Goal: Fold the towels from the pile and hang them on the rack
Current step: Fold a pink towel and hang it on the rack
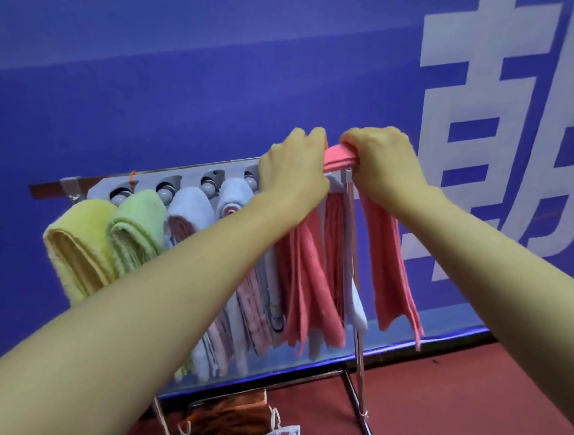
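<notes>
A folded coral-pink towel (387, 259) drapes over the right end of the metal rack (193, 172), its halves hanging down on both sides. My right hand (382, 163) grips the towel's fold at the top. My left hand (293, 163) is curled over the rack's top bar just left of that fold, touching the pink cloth. Further left on the rack hang a yellow towel (77, 245), a green towel (137, 222) and two pale blue towels (189, 213), all folded.
A blue wall (153, 69) with large white lettering stands right behind the rack. The rack's chrome leg (359, 394) runs down to the red floor (470, 403). Patterned orange and white cloths (245, 423) lie below the rack.
</notes>
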{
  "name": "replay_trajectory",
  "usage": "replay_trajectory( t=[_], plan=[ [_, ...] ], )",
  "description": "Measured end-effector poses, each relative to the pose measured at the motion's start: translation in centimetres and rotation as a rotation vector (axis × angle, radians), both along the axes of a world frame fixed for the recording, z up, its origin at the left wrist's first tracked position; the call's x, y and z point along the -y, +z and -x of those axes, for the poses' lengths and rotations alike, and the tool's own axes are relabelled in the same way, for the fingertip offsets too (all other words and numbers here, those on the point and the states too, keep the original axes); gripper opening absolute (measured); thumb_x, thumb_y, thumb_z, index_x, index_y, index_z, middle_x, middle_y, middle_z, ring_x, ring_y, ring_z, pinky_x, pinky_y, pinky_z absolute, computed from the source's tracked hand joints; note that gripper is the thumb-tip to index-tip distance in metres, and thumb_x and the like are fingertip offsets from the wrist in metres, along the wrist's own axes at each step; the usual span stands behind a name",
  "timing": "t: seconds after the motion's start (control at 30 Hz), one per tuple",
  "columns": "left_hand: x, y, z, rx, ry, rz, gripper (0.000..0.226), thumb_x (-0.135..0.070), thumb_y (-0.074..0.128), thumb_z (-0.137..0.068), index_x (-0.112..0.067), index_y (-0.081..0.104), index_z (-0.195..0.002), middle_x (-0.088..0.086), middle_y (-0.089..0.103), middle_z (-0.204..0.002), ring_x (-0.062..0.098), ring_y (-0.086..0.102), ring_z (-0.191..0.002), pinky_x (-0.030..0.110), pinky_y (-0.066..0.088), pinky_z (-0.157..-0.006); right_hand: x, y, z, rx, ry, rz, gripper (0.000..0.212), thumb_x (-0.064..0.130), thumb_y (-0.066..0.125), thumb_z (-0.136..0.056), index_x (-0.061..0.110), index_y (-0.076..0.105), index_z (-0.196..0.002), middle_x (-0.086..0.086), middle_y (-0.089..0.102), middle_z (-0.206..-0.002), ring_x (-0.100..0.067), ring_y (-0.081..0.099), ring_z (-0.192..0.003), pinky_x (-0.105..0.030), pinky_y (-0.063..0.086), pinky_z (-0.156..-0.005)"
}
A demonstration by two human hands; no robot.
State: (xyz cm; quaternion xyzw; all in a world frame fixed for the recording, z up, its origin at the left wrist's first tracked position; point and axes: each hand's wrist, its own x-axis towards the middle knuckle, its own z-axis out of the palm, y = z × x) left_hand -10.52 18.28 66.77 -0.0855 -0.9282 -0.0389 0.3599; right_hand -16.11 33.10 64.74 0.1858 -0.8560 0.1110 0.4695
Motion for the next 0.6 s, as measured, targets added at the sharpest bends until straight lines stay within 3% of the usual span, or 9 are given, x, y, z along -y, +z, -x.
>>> replay_trajectory(
  t=[0.13,0.27,0.47,0.6],
  plan=[
    [-0.1,-2.4,2.3,0.073,0.042,-0.050,0.030,-0.014,0.058,-0.083,-0.018,0.053,-0.113,0.007,0.059,-0.110,0.037,0.060,-0.101,0.038,0.033,-0.070,0.4,-1.4,1.5,0.132,0.018,-0.095,0.010,0.013,0.062,-0.081,0.010,0.064,-0.091,-0.008,0.065,-0.084,-0.034,0.057,-0.078,-0.035,0.037,-0.059],
    [0.7,-3.6,3.6,0.065,0.077,0.022,0.032,-0.010,0.056,-0.082,-0.017,0.053,-0.113,0.010,0.066,-0.106,0.037,0.061,-0.098,0.038,0.033,-0.067,0.1,-3.1,2.4,0.153,0.016,-0.103,0.015,0.018,0.059,-0.085,0.008,0.062,-0.097,-0.011,0.067,-0.091,-0.038,0.059,-0.085,-0.036,0.038,-0.058],
    [0.0,-0.7,4.9,-0.154,0.069,0.076,0.028,-0.013,0.062,-0.087,-0.021,0.053,-0.113,0.004,0.052,-0.109,0.032,0.059,-0.091,0.039,0.032,-0.061,1.2,-1.3,4.2,0.031,0.056,-0.060,0.022,0.025,0.063,-0.087,0.005,0.053,-0.089,-0.014,0.062,-0.081,-0.040,0.056,-0.073,-0.037,0.030,-0.057],
    [-0.5,-2.0,5.4,-0.001,0.108,0.155,0.037,-0.024,0.065,-0.089,-0.017,0.048,-0.121,0.008,0.057,-0.117,0.033,0.058,-0.105,0.039,0.032,-0.066,1.3,-2.4,4.9,0.193,0.097,-0.077,0.026,0.029,0.066,-0.085,0.007,0.054,-0.080,-0.009,0.054,-0.070,-0.038,0.052,-0.070,-0.041,0.041,-0.056]
  ],
)
